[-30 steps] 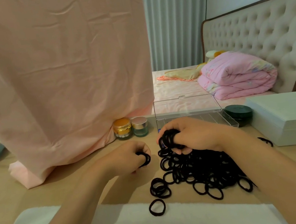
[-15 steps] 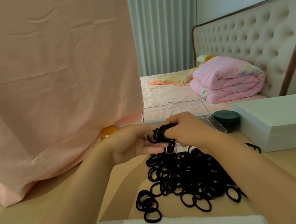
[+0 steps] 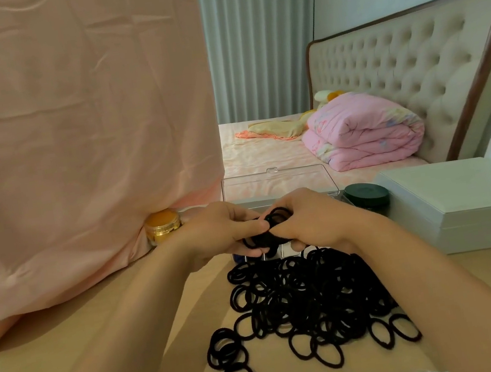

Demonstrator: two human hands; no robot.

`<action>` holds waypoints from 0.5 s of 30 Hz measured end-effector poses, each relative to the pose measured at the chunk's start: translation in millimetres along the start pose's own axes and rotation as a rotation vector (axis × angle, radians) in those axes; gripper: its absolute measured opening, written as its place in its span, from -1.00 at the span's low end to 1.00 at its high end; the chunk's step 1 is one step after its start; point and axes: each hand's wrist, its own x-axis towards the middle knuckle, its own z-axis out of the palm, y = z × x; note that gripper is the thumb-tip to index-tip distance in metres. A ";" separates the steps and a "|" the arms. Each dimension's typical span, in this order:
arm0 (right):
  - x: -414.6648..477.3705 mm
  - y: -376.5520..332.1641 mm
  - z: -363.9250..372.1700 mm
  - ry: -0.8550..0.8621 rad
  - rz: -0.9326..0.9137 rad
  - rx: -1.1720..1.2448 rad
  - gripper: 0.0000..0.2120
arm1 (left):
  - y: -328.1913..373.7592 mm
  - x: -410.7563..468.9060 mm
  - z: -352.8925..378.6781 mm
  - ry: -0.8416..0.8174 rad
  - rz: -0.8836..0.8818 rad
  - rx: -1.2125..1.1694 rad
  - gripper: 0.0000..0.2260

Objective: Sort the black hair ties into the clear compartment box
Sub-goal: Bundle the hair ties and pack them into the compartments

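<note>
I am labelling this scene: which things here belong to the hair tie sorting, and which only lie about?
Belong to the job: bunch of ties gripped by left hand and right hand; pile of ties; clear box.
Lying about: gold jar; dark green jar; white case; pink cloth.

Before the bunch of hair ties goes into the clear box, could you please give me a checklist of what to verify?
1. Grip: left hand and right hand both hold the bunch of hair ties between them: ok.
2. Clear compartment box open, lid upright behind the hands: ok.
3. Free compartment under the bunch: the hands hide the compartments: cannot tell.
4. Bunch separate from the pile of hair ties on the table: their edges meet in this view: cannot tell.
5. Gold jar and dark green jar stand to either side of the box, out of the hands' way: ok.
</note>
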 end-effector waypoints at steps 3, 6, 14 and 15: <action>-0.4 1.2 -1.6 -0.065 0.016 0.061 -0.84 | -4.6 3.1 2.0 0.059 -0.006 -0.022 -0.83; -0.6 1.5 -1.1 0.006 0.008 0.079 -0.80 | -5.1 3.0 -0.8 0.031 -0.018 -0.042 -0.83; -12.7 -14.6 -5.9 0.126 -0.033 -0.020 -0.96 | -2.7 1.5 -14.4 0.084 0.025 0.147 -0.87; -13.2 -15.6 -2.9 0.135 -0.038 0.024 -0.97 | -2.6 2.7 -13.0 0.100 0.037 0.139 -0.85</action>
